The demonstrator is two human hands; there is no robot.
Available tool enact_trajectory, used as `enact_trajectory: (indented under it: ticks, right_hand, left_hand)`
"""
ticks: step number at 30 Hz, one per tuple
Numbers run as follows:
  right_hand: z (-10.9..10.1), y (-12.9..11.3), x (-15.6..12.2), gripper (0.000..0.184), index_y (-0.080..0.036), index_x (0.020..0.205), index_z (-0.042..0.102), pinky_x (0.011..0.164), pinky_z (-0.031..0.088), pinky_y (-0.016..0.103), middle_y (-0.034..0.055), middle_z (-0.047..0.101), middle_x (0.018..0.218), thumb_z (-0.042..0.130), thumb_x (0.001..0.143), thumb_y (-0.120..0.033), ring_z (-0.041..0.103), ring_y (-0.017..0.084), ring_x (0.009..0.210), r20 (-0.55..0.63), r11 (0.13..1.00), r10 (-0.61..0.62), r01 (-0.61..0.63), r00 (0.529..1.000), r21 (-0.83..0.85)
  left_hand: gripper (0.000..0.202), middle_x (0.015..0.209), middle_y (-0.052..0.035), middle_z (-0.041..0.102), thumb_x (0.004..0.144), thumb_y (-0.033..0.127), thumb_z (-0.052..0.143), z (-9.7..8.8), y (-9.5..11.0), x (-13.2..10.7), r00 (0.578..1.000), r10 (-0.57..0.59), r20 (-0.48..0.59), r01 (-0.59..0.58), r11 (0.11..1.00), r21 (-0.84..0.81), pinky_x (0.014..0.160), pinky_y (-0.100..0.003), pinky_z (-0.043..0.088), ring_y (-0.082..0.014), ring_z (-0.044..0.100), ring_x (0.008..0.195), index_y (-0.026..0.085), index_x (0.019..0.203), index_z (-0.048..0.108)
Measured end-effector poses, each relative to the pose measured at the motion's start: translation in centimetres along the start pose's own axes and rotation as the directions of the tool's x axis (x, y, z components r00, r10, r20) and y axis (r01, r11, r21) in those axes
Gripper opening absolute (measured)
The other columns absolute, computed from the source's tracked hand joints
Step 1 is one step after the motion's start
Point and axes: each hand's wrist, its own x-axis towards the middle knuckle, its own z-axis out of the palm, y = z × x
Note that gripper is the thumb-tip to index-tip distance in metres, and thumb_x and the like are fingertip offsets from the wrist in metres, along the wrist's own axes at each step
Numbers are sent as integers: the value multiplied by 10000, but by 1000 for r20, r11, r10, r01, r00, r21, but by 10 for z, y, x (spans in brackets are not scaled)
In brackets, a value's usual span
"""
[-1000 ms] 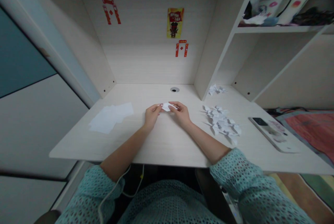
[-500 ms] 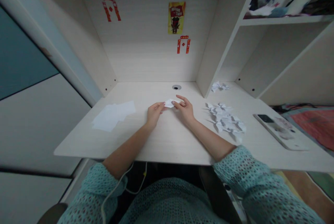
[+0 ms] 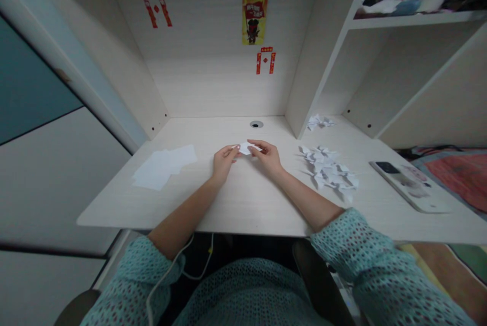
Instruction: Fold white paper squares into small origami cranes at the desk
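Between my two hands is a small piece of folded white paper (image 3: pixel 244 149), held just above the desk near its middle. My left hand (image 3: pixel 225 159) pinches its left end between thumb and fingers. On the right end, my right hand (image 3: pixel 268 155) grips it with the thumb in front and the index finger along the top edge. The fingers cover both ends of the paper, so its full shape is hidden. Flat white paper sheets (image 3: pixel 163 166) lie spread to the left of my left hand. A pile of folded white paper pieces (image 3: pixel 327 170) lies right of my right hand.
A smaller heap of folded paper (image 3: pixel 320 122) sits behind the upright divider (image 3: pixel 321 52). Near the desk's right side lies a phone (image 3: pixel 409 186). A round cable hole (image 3: pixel 256 124) is at the back. A white cable (image 3: pixel 167 275) hangs by my left sleeve.
My right index finger has come down from a raised position onto the paper's top edge. The paper stays between both hands, and the view has shifted slightly.
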Motion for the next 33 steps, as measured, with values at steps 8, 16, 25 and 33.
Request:
enact_trajectory:
  ticks: [8,16,25,33]
  right_hand:
    - [4,-1,-6,310,-223,835,543,505,349,233,-65,577,523,675,630,-414,489,110,480,-101,975,158,-138,982,175]
    - [8,5,-5,282,-212,730,512,662,419,251,-42,589,640,702,608,-381,551,121,639,-44,942,188,-167,981,292]
    - [-7,-7,1,449,-238,990,592,636,468,241,19,650,974,756,580,-320,597,116,690,211,995,-60,42,976,88]
    - [-9,-1,0,376,-204,990,710,838,481,348,70,706,1014,737,644,-347,651,208,874,230,999,-39,39,972,6]
  left_hand:
    - [399,932,-83,705,641,452,701,7,0,-5,990,-95,106,91,995,42,681,-267,422,-202,628,869,185,937,681]
    - [365,800,-67,693,651,477,685,10,5,-8,994,-34,99,27,998,64,636,-246,399,-168,603,759,147,806,692]
    - [303,569,11,556,699,464,635,0,-1,2,997,55,62,-61,993,97,541,-218,344,-103,494,565,161,696,645]
    - [326,666,-21,624,729,488,611,-1,1,3,999,41,12,-42,998,53,576,-218,399,-131,576,657,165,746,648]
